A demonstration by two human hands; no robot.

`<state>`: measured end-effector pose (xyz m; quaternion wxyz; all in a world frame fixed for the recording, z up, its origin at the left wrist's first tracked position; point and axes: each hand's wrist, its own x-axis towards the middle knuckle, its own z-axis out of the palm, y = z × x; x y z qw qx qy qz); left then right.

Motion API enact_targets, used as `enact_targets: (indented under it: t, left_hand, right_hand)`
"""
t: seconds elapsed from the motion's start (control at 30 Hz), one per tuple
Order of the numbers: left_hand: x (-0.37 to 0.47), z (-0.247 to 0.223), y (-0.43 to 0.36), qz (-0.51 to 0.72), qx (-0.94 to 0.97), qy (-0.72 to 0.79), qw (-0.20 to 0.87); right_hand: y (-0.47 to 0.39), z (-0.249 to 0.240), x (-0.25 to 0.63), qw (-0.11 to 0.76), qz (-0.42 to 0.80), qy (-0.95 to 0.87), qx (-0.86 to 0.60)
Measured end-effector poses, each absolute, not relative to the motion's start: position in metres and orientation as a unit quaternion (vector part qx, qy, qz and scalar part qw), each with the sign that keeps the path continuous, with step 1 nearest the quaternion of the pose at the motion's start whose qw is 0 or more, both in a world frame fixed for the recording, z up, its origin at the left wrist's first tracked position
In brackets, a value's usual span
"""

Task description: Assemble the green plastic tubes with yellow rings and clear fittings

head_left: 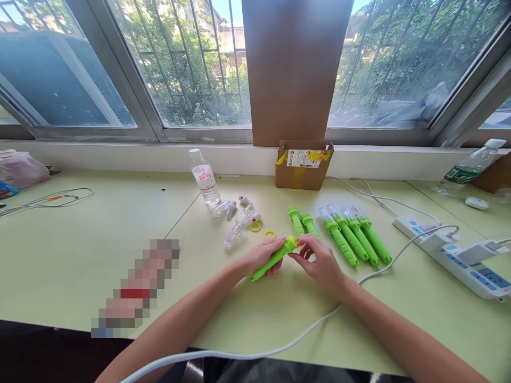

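My left hand [265, 257] is wrapped around a green flashlight-like tube [264, 269], which is tilted with its wider end up and to the right. A yellow ring [292, 242] sits around that end. My right hand [319, 263] has its thumb and fingertips bent in at the ring, touching the tube's end. Two loose yellow rings [255, 227] lie just beyond my left hand. Clear plastic caps [238, 230], some with a red dot, lie behind them. Two green tubes without clear caps [296, 219] lie beyond my right hand.
Several green tubes with clear caps [351, 239] lie in a row at right. A water bottle [205, 178] and cardboard box [303, 166] stand at the back. A power strip [455, 258] is at right; its white cable [311, 327] crosses under my right arm. A pixelated patch covers something at left.
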<state>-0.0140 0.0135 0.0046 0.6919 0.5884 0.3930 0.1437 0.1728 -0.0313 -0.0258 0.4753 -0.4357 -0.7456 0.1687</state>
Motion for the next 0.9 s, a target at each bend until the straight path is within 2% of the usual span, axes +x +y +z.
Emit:
enact_targets:
  t: [0.9]
  left_hand:
    - [-0.0133,0.0088,0.0111,0.141,0.598,0.388,0.687]
  right_hand:
    - [-0.0320,-0.0254,0.1733,0.474,0.167,-0.744,-0.441]
